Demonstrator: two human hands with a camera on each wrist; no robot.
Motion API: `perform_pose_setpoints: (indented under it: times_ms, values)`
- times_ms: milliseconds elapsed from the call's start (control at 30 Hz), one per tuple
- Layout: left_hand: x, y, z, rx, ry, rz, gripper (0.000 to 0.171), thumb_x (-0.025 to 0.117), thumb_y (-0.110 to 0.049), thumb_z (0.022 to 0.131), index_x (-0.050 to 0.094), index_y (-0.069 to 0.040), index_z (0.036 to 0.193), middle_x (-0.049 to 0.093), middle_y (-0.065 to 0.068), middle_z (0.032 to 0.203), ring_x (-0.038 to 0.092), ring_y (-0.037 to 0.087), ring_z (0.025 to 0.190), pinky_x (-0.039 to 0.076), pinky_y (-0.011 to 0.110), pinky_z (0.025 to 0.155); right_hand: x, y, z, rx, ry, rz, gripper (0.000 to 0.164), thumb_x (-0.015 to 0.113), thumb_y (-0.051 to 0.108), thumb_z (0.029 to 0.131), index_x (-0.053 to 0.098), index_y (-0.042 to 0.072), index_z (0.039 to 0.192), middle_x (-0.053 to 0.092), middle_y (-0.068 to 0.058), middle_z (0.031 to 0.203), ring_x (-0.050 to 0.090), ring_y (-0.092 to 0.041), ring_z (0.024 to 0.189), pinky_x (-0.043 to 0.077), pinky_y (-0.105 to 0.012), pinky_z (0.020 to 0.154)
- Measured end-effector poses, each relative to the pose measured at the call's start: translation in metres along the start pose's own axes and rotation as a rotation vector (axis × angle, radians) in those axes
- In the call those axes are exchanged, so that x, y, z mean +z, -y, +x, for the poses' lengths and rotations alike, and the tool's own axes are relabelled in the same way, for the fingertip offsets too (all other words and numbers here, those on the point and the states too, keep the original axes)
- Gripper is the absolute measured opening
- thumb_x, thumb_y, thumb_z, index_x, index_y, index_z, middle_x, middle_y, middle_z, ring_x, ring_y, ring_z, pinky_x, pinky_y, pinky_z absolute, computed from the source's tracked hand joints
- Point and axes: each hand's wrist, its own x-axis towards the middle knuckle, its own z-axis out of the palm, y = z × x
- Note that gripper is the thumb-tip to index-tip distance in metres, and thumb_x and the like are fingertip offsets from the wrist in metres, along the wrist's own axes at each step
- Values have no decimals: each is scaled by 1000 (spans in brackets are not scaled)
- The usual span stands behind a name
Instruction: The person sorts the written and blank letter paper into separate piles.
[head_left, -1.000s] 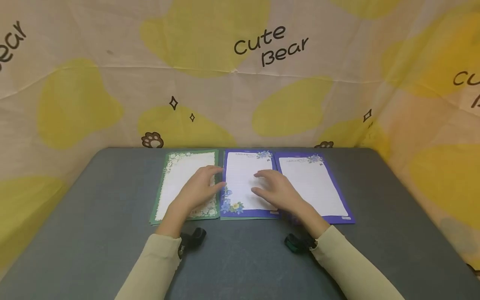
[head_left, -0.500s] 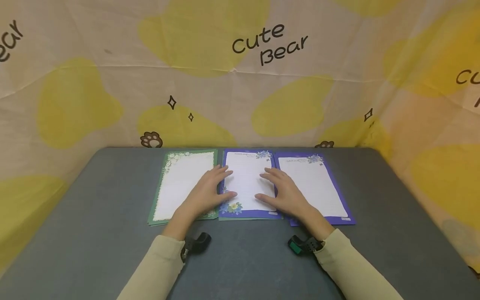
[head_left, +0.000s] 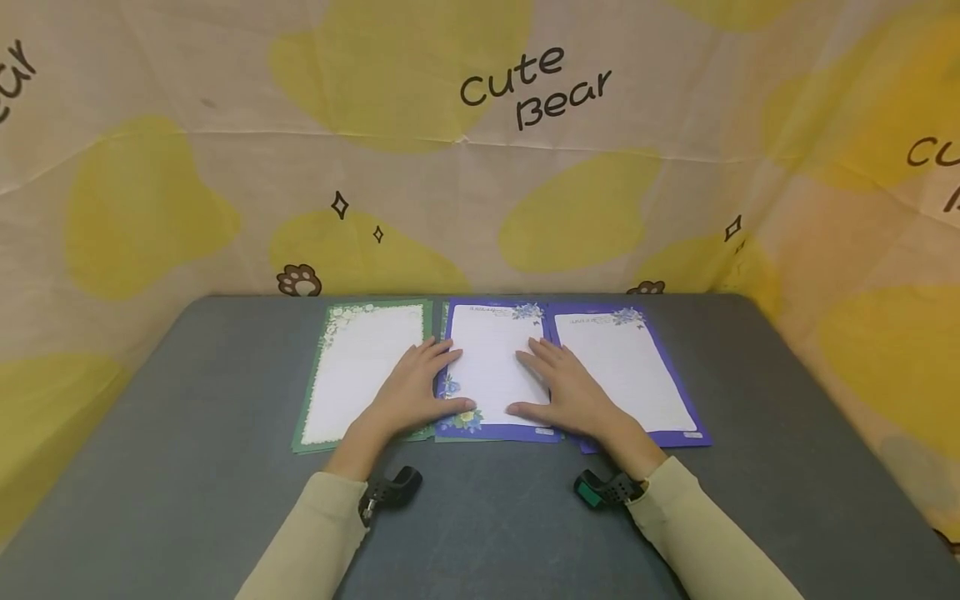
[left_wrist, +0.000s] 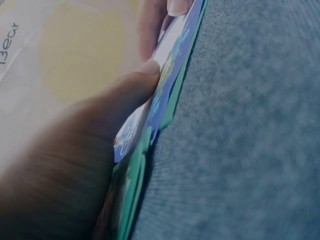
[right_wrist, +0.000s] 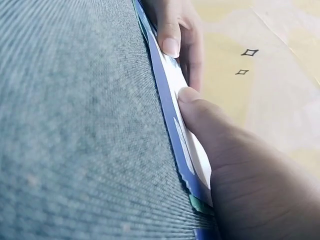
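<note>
Three piles of bordered paper lie side by side in the head view. A sheet with a blue-violet border and blue flowers (head_left: 498, 358) tops the middle pile, green edges showing beneath it. My left hand (head_left: 412, 387) rests across its left side with fingers spread, thumb near the lower left flowers. Opposite, my right hand (head_left: 573, 387) lies over its right side, the thumb pointing inward. Both wrist views show the thumb (left_wrist: 135, 87) and the other thumb (right_wrist: 200, 112) on the sheet's face. Neither hand grips anything.
Green-bordered sheets (head_left: 360, 367) lie on the left, partly under my left hand. Another blue-violet-bordered sheet (head_left: 630, 367) is on the right, partly under my right hand. The grey table (head_left: 480, 525) meets a printed cloth backdrop (head_left: 420, 183) behind the papers.
Both hands have come down onto the middle sheet with their fingers spreading out. The left thumb has moved right and toward the near edge; the right thumb has also dropped nearer that edge.
</note>
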Motion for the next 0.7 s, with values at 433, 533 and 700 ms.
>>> perform_pose_setpoints:
  times_ms: [433, 533, 700]
  values:
    - [-1, 2, 0, -28, -27, -42, 87, 76, -60, 81, 50, -15, 151, 47, 13, 157, 35, 39, 150, 29, 59, 122, -2, 2, 0, 20, 23, -14, 90, 69, 64, 85, 46, 9, 152, 40, -14, 161, 35, -34, 152, 18, -59, 126]
    - [-2, 1, 0, -16, -26, -33, 89, 76, -60, 80, 48, -15, 152, 42, 13, 160, 33, 39, 151, 28, 59, 123, -4, 3, 1, 26, 22, -15, 92, 69, 66, 84, 46, 9, 152, 42, -14, 160, 36, -33, 151, 18, -59, 126]
    - [-2, -1, 0, -11, 30, 19, 90, 71, -64, 82, 44, -17, 154, 34, 9, 166, 23, 37, 156, 19, 59, 126, -4, 3, 1, 36, 10, 3, 96, 72, 67, 81, 45, 9, 153, 46, -13, 158, 39, -33, 150, 20, -59, 126]
